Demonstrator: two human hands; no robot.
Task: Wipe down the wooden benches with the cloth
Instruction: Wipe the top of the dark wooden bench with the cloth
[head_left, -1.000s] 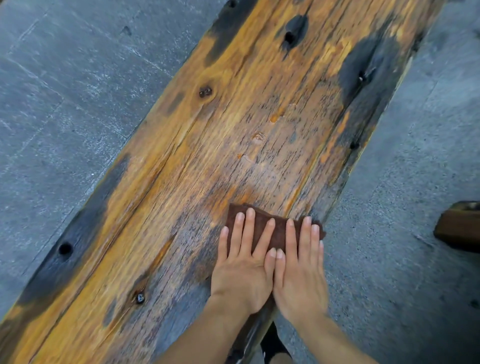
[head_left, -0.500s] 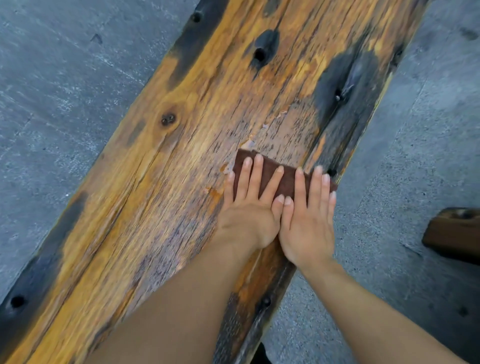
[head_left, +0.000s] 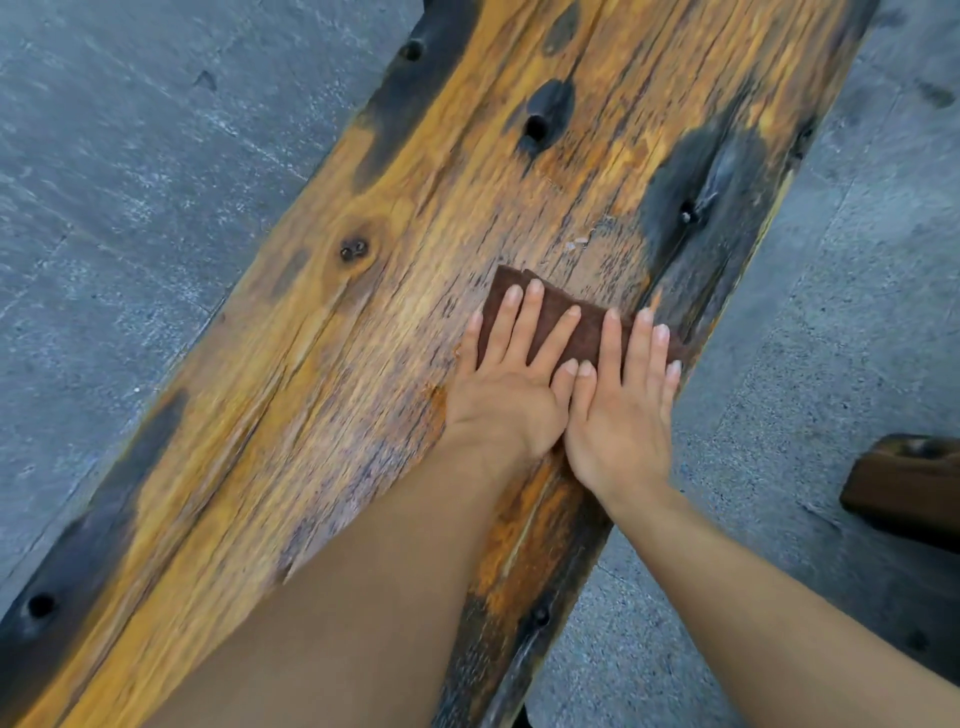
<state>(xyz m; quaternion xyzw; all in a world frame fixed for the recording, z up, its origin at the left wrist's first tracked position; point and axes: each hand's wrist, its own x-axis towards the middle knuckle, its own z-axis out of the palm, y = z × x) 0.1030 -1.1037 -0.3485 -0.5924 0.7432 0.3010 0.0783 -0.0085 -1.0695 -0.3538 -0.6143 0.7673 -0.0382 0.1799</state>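
A weathered wooden bench (head_left: 363, 338), orange-brown with black patches and bolt holes, runs diagonally from lower left to upper right. A small dark brown cloth (head_left: 587, 325) lies flat on it near the right edge. My left hand (head_left: 511, 379) presses on the cloth's left part with straight, spread fingers. Beside it, thumbs touching, my right hand (head_left: 621, 400) presses flat on the cloth's right part. Most of the cloth is hidden under the fingers.
Grey stone paving (head_left: 130, 182) lies on both sides of the bench. The end of another dark wooden piece (head_left: 904, 483) shows at the right edge, on the ground. A dark charred patch with a bolt (head_left: 688, 213) sits just beyond the cloth.
Both hands have pushed the cloth forward along the bench, away from me, with my arms stretching out. The hands stay flat and side by side.
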